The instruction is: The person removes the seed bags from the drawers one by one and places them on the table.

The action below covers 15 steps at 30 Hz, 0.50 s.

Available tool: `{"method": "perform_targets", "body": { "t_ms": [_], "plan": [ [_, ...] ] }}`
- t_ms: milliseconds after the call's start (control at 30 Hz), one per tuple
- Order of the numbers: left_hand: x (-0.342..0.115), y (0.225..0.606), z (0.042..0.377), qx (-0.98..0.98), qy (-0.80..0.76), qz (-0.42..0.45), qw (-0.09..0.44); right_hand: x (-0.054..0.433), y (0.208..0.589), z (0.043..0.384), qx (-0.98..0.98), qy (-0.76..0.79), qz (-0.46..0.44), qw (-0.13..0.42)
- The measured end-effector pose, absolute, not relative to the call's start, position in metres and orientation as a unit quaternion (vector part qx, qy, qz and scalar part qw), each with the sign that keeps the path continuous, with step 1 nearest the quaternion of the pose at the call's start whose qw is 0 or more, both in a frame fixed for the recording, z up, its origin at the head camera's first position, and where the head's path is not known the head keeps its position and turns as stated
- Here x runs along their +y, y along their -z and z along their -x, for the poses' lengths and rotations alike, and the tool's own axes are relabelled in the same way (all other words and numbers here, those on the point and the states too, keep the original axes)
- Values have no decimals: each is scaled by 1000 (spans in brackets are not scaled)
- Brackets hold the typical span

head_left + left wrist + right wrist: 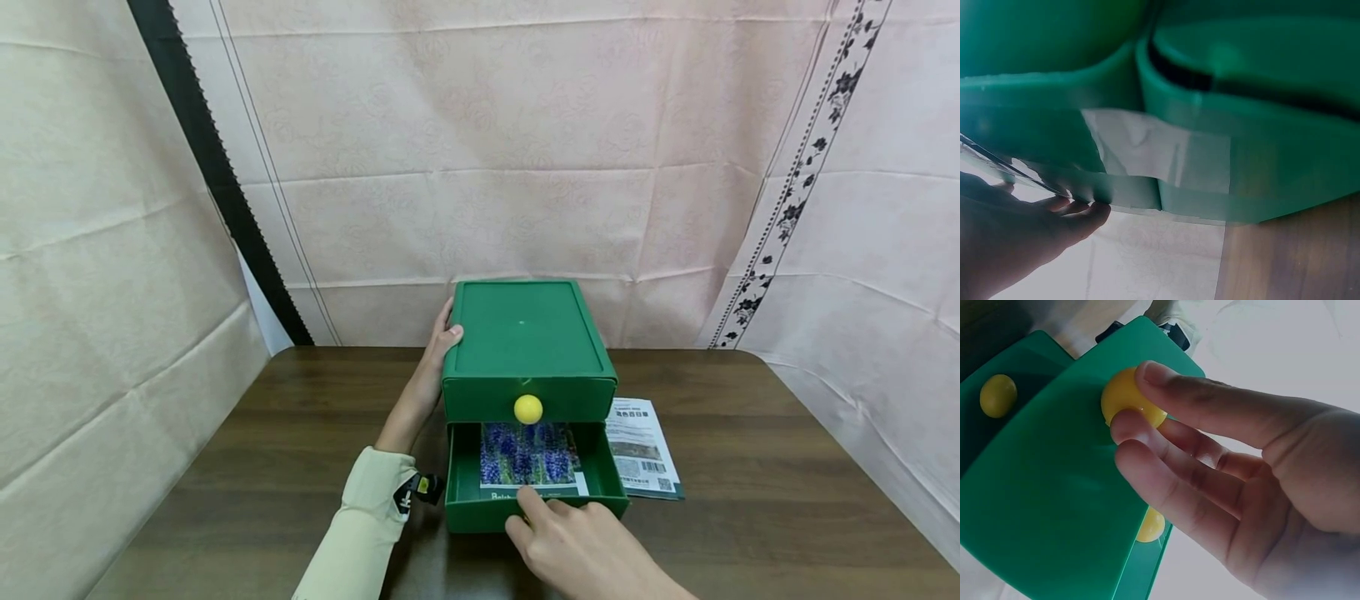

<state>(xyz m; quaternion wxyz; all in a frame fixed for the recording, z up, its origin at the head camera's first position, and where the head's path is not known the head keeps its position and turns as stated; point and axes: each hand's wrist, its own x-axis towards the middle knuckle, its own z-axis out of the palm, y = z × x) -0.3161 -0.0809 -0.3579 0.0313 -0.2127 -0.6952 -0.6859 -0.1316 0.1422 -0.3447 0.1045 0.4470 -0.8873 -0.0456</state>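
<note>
A green drawer cabinet (525,325) stands on the table with its lower drawer (463,518) pulled out. My right hand (573,542) is at the front of that drawer. In the right wrist view its thumb and fingers pinch a round yellow knob (1121,394) on the drawer front. The left hand (431,367) rests along the cabinet's left side, fingers extended against the wall, as the left wrist view also shows. Inside the open drawer lies a magazine (528,458) with purple flowers on its cover. Another yellow knob (528,409) sits on the closed upper drawer.
A printed booklet (645,450) lies on the brown wooden table (750,467), just right of the cabinet. Pale cloth (525,125) hangs behind the table and at both sides. In the right wrist view, a further yellow knob (1151,526) shows past the drawer front.
</note>
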Motion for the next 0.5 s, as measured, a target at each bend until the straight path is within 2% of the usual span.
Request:
{"method": "perform_targets", "body": {
  "t_ms": [200,500],
  "plan": [
    [-82,358,316,-698,683,211,29,141,345,130,-888,54,-448,93],
    [-82,359,316,-696,684,218,32,143,344,124,-866,67,-472,152]
  ]
}}
